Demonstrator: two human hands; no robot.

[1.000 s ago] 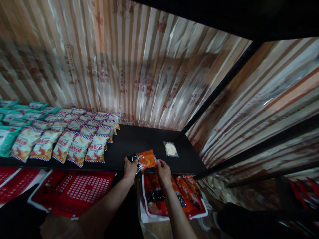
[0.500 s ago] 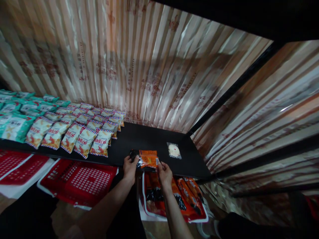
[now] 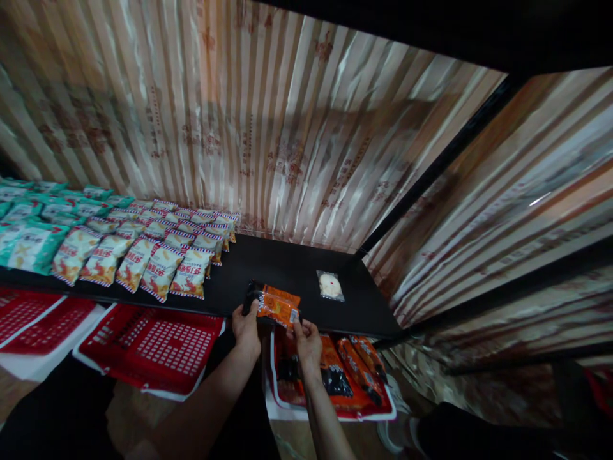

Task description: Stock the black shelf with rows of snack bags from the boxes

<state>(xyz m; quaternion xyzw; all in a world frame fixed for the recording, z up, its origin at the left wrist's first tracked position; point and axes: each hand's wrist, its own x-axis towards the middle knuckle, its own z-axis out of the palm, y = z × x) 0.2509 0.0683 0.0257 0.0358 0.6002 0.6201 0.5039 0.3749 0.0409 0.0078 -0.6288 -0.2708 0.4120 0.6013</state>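
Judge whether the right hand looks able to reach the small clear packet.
Probably yes: nothing visible blocks the right hand from the clear packet, though it would first have to release the orange packet.

Shiny orange-and-black packet (image 3: 278, 305), slightly tilted

Striped, printed plastic sheeting (image 3: 268, 115) draped behind black shelf (image 3: 287, 262); slanting black post (image 3: 440, 160) near shelf's right end; dim light.

It is dim, and the bottom corners are nearly black. The shiny striped sheet (image 3: 268, 128) has bright streaks and a wide dark shadow. One small white glare sits at the right. The wide view looks stretched and soft at the sides.
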